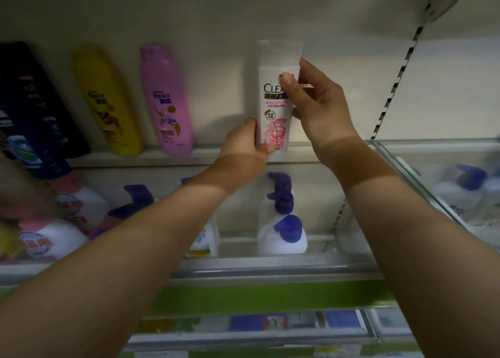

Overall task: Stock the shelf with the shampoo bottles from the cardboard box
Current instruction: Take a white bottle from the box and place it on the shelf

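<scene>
Three bottles (165, 100) are already stood on the shelf (167, 154) at the left. A fourth, the white shampoo bottle (276, 108), is held upright over the shelf edge, fingers of both the left hand (243, 146) and right hand (316, 106) clamped on it. The cardboard box is not seen, so the remainder cannot be judged.

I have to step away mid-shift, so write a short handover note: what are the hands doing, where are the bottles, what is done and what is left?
Left hand grips the foot of the white shampoo bottle; right hand pinches its upper side.
The bottle stands upright at the upper shelf; whether it rests there is unclear.
Done: dark bottles, yellow bottle and pink bottle stand to its left.
Left: settle it, release. The cardboard box is out of view.
</scene>
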A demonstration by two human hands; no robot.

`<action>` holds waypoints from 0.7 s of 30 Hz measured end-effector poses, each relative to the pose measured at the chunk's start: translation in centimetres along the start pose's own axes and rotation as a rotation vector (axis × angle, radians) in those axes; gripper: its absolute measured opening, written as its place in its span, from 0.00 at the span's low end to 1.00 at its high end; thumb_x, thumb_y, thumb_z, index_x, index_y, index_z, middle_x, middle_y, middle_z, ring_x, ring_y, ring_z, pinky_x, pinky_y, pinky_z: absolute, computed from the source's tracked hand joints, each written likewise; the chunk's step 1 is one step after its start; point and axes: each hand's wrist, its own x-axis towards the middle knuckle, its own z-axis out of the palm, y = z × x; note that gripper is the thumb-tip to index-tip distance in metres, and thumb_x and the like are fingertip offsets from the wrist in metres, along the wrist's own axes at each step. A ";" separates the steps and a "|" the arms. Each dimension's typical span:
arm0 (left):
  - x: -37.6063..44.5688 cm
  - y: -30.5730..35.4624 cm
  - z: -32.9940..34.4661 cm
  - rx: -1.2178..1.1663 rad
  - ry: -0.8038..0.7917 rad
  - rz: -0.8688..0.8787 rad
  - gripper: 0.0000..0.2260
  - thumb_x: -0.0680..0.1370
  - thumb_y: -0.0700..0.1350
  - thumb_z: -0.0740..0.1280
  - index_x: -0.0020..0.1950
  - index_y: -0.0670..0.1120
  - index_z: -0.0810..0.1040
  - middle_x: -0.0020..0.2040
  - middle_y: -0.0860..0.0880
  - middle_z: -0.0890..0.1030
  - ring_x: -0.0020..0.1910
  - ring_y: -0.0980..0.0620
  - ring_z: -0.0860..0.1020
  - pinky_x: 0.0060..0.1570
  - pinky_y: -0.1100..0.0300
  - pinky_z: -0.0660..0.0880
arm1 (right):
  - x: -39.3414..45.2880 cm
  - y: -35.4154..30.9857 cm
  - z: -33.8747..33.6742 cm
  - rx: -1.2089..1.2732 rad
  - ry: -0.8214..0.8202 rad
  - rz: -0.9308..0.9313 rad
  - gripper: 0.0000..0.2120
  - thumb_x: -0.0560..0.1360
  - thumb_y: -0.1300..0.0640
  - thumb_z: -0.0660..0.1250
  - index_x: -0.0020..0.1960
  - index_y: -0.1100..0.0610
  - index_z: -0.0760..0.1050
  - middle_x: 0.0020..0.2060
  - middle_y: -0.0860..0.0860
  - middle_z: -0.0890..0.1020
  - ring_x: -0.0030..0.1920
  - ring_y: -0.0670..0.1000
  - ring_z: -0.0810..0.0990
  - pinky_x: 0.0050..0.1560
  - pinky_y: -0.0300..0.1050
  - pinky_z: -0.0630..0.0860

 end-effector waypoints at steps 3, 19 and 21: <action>0.6 0.0 0.6 0.009 0.050 -0.019 0.14 0.76 0.39 0.68 0.61 0.42 0.75 0.58 0.44 0.80 0.57 0.47 0.78 0.56 0.60 0.71 | 0.6 0.3 -0.3 -0.002 -0.013 -0.009 0.16 0.80 0.53 0.64 0.67 0.54 0.75 0.57 0.59 0.79 0.54 0.49 0.82 0.55 0.43 0.80; 1.8 -0.4 1.8 -0.049 0.187 -0.108 0.13 0.75 0.41 0.70 0.57 0.41 0.73 0.56 0.45 0.80 0.55 0.49 0.78 0.52 0.62 0.72 | 1.1 0.8 -0.1 0.054 0.092 -0.044 0.07 0.77 0.57 0.68 0.53 0.51 0.72 0.47 0.59 0.80 0.49 0.56 0.82 0.50 0.52 0.82; 1.8 -0.4 1.8 -0.061 0.189 -0.115 0.13 0.75 0.41 0.69 0.58 0.42 0.73 0.56 0.45 0.79 0.55 0.49 0.78 0.52 0.62 0.72 | 1.1 0.7 0.1 0.039 0.118 -0.052 0.07 0.77 0.56 0.69 0.51 0.49 0.72 0.47 0.57 0.81 0.48 0.53 0.83 0.50 0.52 0.82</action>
